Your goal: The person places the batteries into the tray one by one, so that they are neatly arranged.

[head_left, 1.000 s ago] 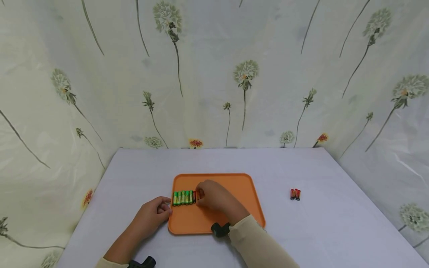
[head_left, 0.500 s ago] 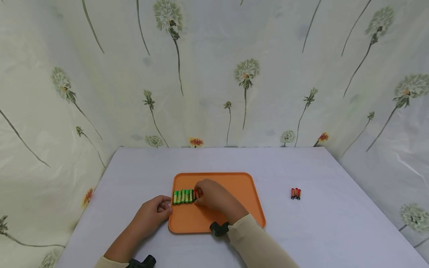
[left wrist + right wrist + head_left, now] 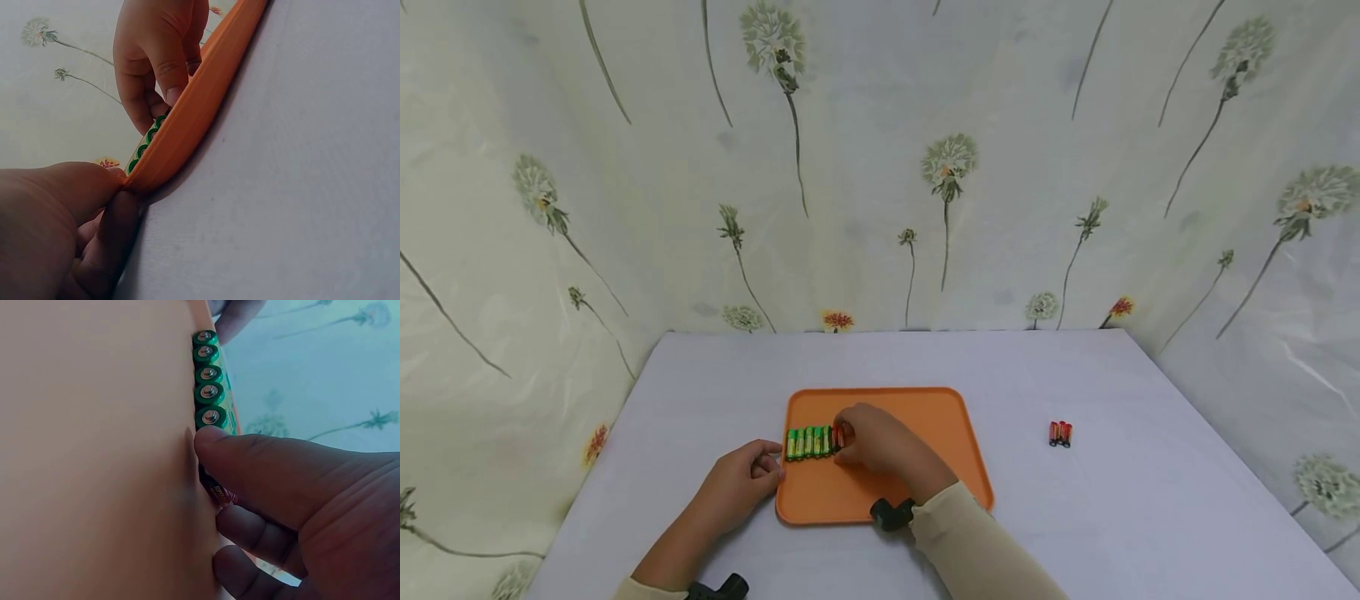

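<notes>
An orange tray (image 3: 936, 412) lies on the table. Along its left side several green batteries (image 3: 808, 442) lie side by side in a row. My left hand (image 3: 741, 483) pinches the tray's left edge, thumb above and a finger beneath, as the left wrist view shows. My right hand (image 3: 880, 443) is over the tray at the right end of the row. Between its thumb and fingers it holds a red-and-black battery (image 3: 217, 490), partly hidden by the thumb. Red batteries (image 3: 838, 437) show beside the last green one in the head view.
Three more red batteries (image 3: 1060, 433) lie together on the white-covered table (image 3: 1120, 508), right of the tray. A dandelion-print sheet (image 3: 865, 167) hangs behind the table and along both sides.
My right hand has shifted slightly left, bringing the red battery against the row. The left hand stays at the tray's edge.
</notes>
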`<act>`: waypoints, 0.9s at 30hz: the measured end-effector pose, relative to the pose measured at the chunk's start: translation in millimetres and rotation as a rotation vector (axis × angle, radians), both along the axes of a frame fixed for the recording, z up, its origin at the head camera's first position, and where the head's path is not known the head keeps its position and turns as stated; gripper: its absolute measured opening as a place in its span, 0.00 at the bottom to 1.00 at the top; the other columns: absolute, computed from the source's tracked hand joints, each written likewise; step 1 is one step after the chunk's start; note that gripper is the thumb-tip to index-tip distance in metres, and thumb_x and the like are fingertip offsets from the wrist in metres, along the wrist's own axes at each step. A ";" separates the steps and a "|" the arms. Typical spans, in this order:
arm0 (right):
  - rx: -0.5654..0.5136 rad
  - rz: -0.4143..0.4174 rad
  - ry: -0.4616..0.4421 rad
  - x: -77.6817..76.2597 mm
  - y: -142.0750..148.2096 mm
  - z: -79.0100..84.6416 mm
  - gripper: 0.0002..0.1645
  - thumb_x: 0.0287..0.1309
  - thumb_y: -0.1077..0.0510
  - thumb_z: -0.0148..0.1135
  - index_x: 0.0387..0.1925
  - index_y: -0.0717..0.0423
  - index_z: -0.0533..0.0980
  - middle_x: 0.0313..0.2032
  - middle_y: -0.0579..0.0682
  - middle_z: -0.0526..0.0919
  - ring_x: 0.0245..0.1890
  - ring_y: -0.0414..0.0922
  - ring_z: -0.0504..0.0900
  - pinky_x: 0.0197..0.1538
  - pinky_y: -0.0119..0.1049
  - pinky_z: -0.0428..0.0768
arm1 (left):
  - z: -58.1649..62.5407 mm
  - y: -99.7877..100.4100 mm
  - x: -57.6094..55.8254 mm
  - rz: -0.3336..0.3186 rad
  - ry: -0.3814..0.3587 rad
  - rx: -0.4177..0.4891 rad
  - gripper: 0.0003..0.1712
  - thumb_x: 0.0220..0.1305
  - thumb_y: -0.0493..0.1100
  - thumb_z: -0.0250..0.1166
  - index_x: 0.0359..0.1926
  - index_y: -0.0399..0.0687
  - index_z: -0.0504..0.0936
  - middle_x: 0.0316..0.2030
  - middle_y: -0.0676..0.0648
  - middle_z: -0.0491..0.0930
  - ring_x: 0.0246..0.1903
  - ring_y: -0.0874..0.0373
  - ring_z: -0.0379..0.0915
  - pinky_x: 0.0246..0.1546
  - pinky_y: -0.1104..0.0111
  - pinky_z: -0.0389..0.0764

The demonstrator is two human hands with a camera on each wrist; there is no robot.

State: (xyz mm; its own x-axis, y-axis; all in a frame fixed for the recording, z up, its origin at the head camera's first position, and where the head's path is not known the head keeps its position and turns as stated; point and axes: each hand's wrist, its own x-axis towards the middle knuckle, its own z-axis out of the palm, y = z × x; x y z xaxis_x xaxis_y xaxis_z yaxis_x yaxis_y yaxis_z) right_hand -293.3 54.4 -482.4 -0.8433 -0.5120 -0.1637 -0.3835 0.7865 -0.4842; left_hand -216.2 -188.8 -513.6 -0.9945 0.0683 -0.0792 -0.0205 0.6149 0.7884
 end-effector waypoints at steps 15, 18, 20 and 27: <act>-0.066 0.034 -0.056 3.8 16.5 5.5 0.38 0.61 0.45 0.76 0.69 0.51 0.74 0.58 0.43 0.80 0.57 0.42 0.77 0.63 0.44 0.77 | 1.2 -0.3 1.4 0.000 0.011 0.007 0.18 0.67 0.41 0.72 0.57 0.45 0.84 0.34 0.56 0.81 0.34 0.63 0.77 0.38 0.71 0.78; -0.075 0.033 -0.077 3.3 24.2 7.3 0.41 0.61 0.43 0.76 0.71 0.49 0.72 0.61 0.45 0.80 0.61 0.43 0.77 0.65 0.46 0.76 | 0.6 -0.8 1.5 0.003 0.011 -0.002 0.19 0.67 0.41 0.72 0.57 0.45 0.83 0.34 0.55 0.81 0.34 0.63 0.77 0.38 0.70 0.78; -0.087 0.021 -0.082 3.2 30.2 8.3 0.41 0.61 0.43 0.76 0.72 0.47 0.72 0.61 0.45 0.80 0.61 0.44 0.78 0.64 0.46 0.77 | 0.2 -0.9 1.5 0.004 0.010 -0.006 0.19 0.67 0.42 0.72 0.57 0.45 0.83 0.34 0.55 0.81 0.34 0.63 0.77 0.38 0.70 0.78; -0.157 -0.057 -0.065 6.6 54.5 13.8 0.36 0.62 0.46 0.75 0.68 0.48 0.75 0.56 0.48 0.82 0.53 0.46 0.80 0.55 0.47 0.80 | -0.6 0.6 0.6 0.003 0.005 0.001 0.19 0.67 0.42 0.72 0.57 0.46 0.83 0.34 0.55 0.81 0.35 0.63 0.76 0.38 0.70 0.78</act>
